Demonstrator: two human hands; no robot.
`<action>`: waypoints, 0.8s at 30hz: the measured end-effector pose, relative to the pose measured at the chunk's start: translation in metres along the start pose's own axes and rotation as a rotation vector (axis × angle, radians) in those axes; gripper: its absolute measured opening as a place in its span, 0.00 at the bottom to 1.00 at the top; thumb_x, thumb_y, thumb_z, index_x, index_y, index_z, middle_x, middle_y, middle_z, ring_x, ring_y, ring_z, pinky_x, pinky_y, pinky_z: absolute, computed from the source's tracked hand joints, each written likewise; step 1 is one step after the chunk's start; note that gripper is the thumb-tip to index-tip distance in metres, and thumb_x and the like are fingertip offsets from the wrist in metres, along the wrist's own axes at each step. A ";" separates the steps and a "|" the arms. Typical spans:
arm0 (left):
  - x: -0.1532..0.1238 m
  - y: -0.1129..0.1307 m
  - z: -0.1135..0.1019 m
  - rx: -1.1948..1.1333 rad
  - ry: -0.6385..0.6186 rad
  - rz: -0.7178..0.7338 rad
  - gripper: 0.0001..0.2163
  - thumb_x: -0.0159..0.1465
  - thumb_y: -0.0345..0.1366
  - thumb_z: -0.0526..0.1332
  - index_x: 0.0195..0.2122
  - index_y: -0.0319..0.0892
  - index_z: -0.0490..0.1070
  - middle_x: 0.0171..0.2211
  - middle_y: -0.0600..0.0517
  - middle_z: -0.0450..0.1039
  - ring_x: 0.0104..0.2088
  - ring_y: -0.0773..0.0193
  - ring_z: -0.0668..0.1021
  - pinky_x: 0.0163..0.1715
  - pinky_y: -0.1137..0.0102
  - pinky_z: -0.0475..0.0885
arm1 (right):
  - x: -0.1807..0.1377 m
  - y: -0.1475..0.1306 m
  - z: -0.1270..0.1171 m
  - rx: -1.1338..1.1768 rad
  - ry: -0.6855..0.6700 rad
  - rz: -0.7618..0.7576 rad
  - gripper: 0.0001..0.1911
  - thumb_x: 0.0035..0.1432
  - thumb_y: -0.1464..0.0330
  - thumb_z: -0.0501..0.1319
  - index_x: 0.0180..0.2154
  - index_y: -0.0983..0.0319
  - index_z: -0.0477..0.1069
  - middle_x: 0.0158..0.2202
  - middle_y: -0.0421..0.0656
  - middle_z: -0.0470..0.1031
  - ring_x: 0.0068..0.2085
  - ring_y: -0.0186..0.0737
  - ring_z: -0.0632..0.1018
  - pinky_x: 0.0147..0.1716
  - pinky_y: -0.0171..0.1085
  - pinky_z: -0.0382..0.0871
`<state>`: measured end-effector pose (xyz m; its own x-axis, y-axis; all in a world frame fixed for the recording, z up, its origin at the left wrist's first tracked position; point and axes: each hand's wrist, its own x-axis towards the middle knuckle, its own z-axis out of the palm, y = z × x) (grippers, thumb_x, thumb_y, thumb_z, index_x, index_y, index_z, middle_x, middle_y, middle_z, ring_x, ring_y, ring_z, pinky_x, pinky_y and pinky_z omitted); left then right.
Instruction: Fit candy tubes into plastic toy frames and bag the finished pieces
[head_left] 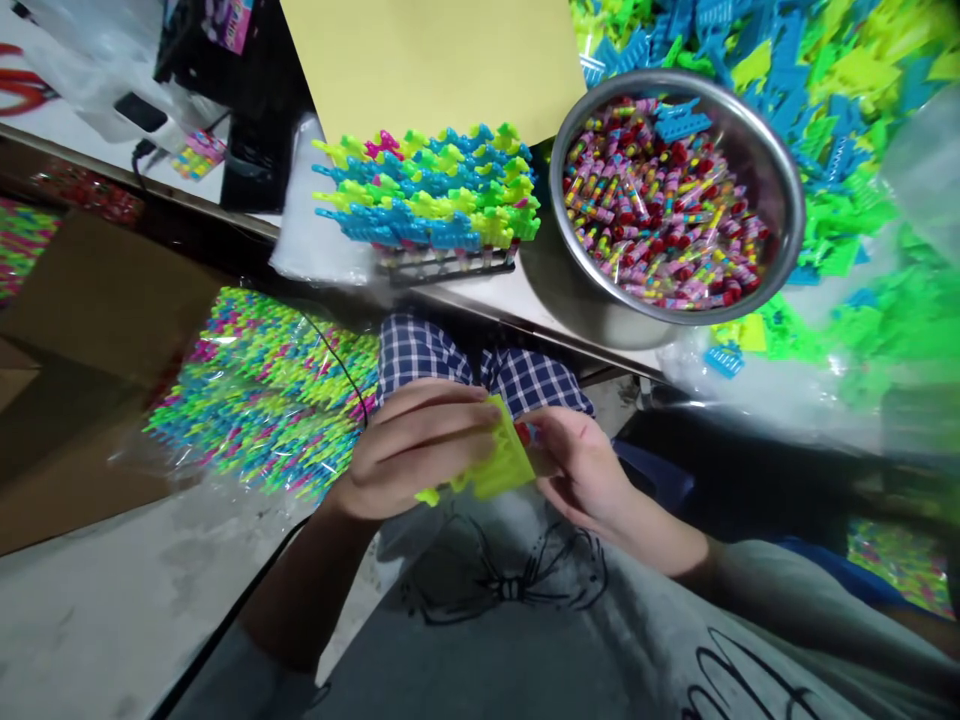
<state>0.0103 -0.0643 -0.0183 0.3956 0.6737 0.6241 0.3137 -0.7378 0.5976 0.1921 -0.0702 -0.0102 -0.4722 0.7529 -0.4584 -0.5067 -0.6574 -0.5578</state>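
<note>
The left hand point(420, 440) curls inward and the right hand point(583, 462) pinches, the 2 hands facing each other

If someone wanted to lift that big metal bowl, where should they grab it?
Probably by opposite sides of the rim of the metal bowl, reaching in from the near side with two hands: no handle shows, small tubes heap inside, and plastic pieces crowd its far and right sides. Here the left hand and right hand are busy with the yellow-green piece.
</note>
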 end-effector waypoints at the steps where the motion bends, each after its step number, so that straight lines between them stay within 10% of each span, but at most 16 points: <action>1: 0.001 0.000 -0.003 -0.015 -0.029 -0.014 0.12 0.59 0.33 0.58 0.45 0.43 0.67 0.44 0.49 0.73 0.46 0.59 0.73 0.42 0.61 0.73 | 0.000 0.000 -0.002 -0.029 0.007 0.015 0.16 0.45 0.56 0.64 0.25 0.64 0.70 0.13 0.31 0.56 0.15 0.24 0.56 0.15 0.28 0.52; 16: 0.008 0.010 -0.018 -0.091 -0.215 -0.144 0.12 0.62 0.35 0.52 0.47 0.43 0.65 0.46 0.45 0.70 0.47 0.60 0.71 0.47 0.60 0.68 | -0.010 -0.019 -0.015 -0.653 -0.074 -0.064 0.12 0.56 0.60 0.56 0.35 0.60 0.74 0.23 0.38 0.66 0.24 0.30 0.64 0.23 0.31 0.58; 24: 0.002 0.007 -0.018 -0.145 -0.285 -0.177 0.13 0.59 0.28 0.54 0.45 0.44 0.67 0.43 0.49 0.73 0.45 0.62 0.73 0.47 0.64 0.69 | -0.015 -0.027 -0.012 -0.727 -0.144 0.043 0.15 0.58 0.62 0.54 0.24 0.63 0.68 0.20 0.36 0.59 0.23 0.28 0.59 0.21 0.31 0.52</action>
<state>-0.0024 -0.0677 -0.0039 0.5774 0.7369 0.3517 0.2812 -0.5838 0.7616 0.2213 -0.0634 0.0031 -0.5962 0.6824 -0.4230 0.0963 -0.4623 -0.8815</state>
